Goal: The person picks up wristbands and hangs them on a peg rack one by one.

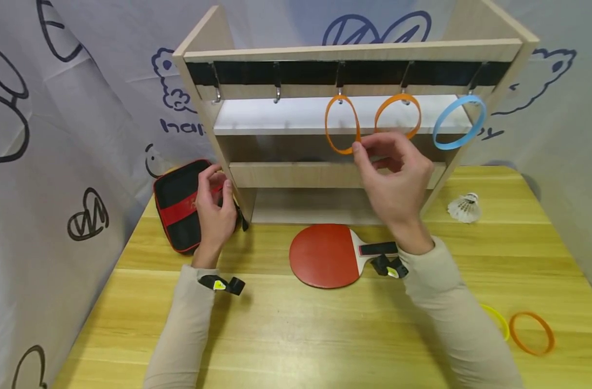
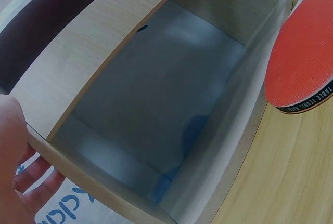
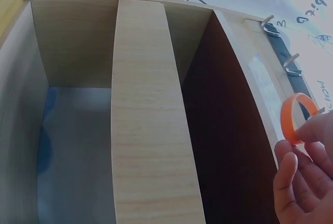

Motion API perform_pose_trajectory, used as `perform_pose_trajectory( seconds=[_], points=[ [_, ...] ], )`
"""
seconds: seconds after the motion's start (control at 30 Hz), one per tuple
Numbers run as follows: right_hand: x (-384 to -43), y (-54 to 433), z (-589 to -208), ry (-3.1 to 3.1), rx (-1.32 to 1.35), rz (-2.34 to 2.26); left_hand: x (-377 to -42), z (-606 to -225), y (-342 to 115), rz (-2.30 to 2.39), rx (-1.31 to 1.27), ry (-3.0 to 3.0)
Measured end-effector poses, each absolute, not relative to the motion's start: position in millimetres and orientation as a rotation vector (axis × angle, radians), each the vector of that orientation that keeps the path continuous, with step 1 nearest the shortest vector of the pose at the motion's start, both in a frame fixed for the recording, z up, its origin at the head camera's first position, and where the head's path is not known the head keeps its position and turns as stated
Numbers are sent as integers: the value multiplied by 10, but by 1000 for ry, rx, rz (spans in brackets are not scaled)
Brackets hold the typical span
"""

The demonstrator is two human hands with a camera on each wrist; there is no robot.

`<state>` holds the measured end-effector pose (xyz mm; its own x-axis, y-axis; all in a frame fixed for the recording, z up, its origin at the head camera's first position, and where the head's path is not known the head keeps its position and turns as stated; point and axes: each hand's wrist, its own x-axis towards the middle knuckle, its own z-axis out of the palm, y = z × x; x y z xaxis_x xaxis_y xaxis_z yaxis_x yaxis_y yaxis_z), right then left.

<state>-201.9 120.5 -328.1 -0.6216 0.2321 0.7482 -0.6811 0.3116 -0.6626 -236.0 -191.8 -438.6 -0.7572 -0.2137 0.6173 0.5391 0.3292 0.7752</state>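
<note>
Left hand touches the outer left side of the shelf, fingers loosely bent and spread along that side in the right wrist view, not clenched. Black case with a red stripe, partly behind this hand, leans by the shelf's left side; white cloth with doodles behind. Across the shelf's upper front runs a black strip with five metal hooks. Red table tennis bat lies flat on the wooden table, just in front of the shelf, handle toward the right. Orange ring is upright at the third hook, top edge meeting it; can't tell if its weight is on the hook. Right hand pinches this ring low on its right edge, thumb against fingers, other fingers curled. Second orange ring is at the fourth hook, lower part behind the right hand. Blue ring hangs at the fifth, tilted. White shuttlecock on the table, right of the shelf. Yellow ring, partly covered by the right sleeve, lies near the table's right side; third orange ring just beside it, flat.
</note>
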Motion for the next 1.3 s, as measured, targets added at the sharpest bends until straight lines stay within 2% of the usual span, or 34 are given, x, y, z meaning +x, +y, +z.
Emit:
perform_pose_trajectory(
  seconds=[0.4, 0.97, 1.3],
  points=[
    [-1754, 1579, -3505, -1884, 365, 1378, -2363, -4388, -1897, -1491, -287, -1940],
    [-1428, 2427, -3925, -2061, 210, 1193, -2380, -4409, -1966, -1474, -300, -1961],
    [-1315, 3144, -4047, -2252, -205, 1406, -2375, -4391, -1940, -1499, -303, -1949]
  ],
)
